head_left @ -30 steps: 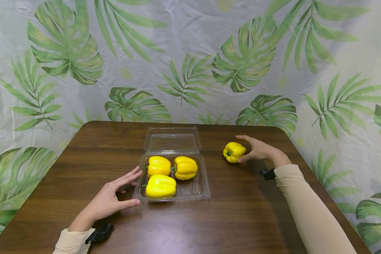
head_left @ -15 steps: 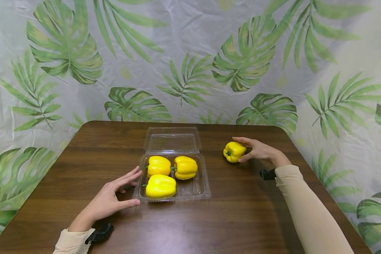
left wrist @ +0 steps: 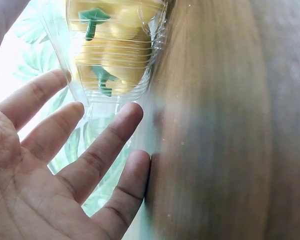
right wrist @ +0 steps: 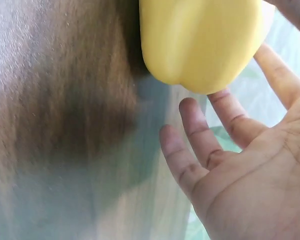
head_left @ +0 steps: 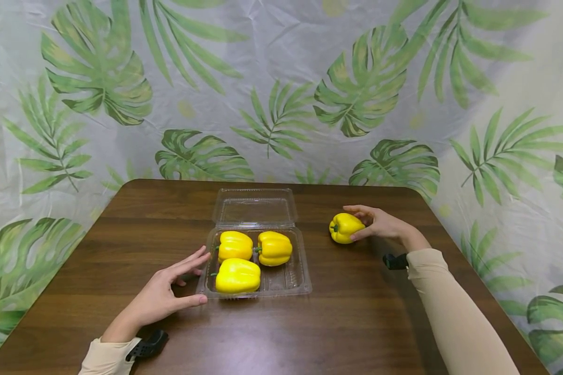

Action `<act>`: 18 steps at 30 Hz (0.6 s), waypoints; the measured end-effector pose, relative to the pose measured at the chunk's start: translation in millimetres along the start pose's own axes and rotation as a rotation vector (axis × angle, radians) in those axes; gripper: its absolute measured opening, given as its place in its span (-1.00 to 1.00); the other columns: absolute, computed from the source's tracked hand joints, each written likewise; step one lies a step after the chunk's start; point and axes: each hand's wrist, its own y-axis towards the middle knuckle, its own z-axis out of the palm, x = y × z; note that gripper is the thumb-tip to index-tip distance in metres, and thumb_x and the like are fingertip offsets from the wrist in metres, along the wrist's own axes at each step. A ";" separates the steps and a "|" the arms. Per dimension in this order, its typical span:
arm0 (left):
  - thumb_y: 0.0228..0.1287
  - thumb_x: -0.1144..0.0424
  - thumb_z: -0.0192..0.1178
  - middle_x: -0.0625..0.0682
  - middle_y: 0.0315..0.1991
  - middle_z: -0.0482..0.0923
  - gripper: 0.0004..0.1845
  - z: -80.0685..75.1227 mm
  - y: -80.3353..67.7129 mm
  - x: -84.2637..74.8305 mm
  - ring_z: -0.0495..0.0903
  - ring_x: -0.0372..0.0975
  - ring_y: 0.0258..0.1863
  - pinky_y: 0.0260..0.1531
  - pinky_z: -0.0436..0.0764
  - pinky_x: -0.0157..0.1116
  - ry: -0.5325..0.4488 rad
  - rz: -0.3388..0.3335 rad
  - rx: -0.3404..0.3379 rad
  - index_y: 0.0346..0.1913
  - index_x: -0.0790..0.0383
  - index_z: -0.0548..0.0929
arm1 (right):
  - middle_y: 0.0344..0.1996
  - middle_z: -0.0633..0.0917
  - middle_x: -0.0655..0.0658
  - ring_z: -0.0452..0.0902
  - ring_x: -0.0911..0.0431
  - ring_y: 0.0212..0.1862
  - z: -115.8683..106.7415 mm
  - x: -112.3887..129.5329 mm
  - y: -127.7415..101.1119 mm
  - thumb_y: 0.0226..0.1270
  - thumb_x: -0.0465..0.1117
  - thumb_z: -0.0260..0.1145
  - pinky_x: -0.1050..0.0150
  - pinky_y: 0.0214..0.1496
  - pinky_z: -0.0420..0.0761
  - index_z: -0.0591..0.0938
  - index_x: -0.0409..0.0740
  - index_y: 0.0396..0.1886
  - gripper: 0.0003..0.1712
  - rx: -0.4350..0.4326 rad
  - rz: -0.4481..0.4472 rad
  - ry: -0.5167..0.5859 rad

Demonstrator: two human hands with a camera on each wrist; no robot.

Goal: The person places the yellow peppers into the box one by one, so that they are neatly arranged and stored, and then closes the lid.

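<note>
Since a second ago the right hand [head_left: 380, 224] has closed in on the loose pepper [head_left: 345, 227], its fingers and thumb now curling round it; the pepper has barely shifted. It lies on its side near the table's [head_left: 356, 323] far right corner, long axis across the table, green stem pointing left toward the box [head_left: 305, 278]. It is smooth, glossy, lobed and yellow. The left hand [head_left: 161, 297] rests with fingers spread and straight beside the box's left wall, gripping nothing. The box is clear ribbed plastic, lid folded back, holding three peppers [head_left: 236, 275] on the dark wood-grain table.
</note>
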 end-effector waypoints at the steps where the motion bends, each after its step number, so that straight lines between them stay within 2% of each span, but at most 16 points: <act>1: 0.27 0.07 0.58 0.10 0.69 0.26 -0.11 0.0 -0.1 0.0 0.67 -0.41 0.15 -0.05 0.68 -0.28 -0.002 0.000 0.000 0.63 0.02 0.42 | 0.68 0.24 -0.39 0.21 -0.36 0.62 0.7 -1.1 0.1 0.38 -0.21 0.56 -0.39 0.60 0.26 0.21 -0.15 0.72 0.04 -0.008 -0.003 0.005; 6: 0.27 0.08 0.58 0.10 0.69 0.26 -0.11 0.5 -0.6 1.5 0.66 -0.41 0.15 -0.05 0.68 -0.28 -0.002 -0.001 -0.003 0.63 0.00 0.42 | 0.69 0.23 -0.35 0.07 -0.32 0.70 5.2 -8.9 2.1 0.38 -0.15 0.54 -0.45 0.66 0.06 0.22 -0.08 0.73 0.03 -0.056 -0.010 0.055; 8: 0.27 0.07 0.58 0.09 0.69 0.26 -0.11 0.9 -0.6 1.9 0.66 -0.41 0.15 -0.05 0.68 -0.28 -0.001 -0.001 -0.004 0.63 0.00 0.42 | 0.69 0.24 -0.32 0.07 -0.29 0.70 7.9 -11.2 3.3 0.39 -0.14 0.54 -0.45 0.66 0.03 0.22 -0.06 0.73 0.03 -0.066 -0.007 0.087; 13: 0.26 0.06 0.58 0.07 0.70 0.26 -0.10 1.4 -0.3 2.1 0.67 -0.42 0.15 -0.05 0.67 -0.28 -0.005 -0.002 -0.003 0.63 -0.02 0.42 | 0.68 0.29 -0.28 0.14 -0.25 0.67 14.3 -13.0 5.2 0.39 -0.15 0.54 -0.38 0.67 0.07 0.26 -0.11 0.71 -0.01 -0.086 -0.004 0.123; 18: 0.26 0.06 0.58 0.07 0.70 0.26 -0.10 1.0 0.5 2.0 0.67 -0.42 0.15 -0.05 0.67 -0.28 -0.004 0.000 -0.001 0.63 -0.03 0.42 | 0.63 0.37 -0.27 0.25 -0.24 0.60 17.6 -10.5 3.6 0.39 -0.15 0.54 -0.35 0.65 0.16 0.35 -0.10 0.66 -0.08 -0.097 0.002 0.106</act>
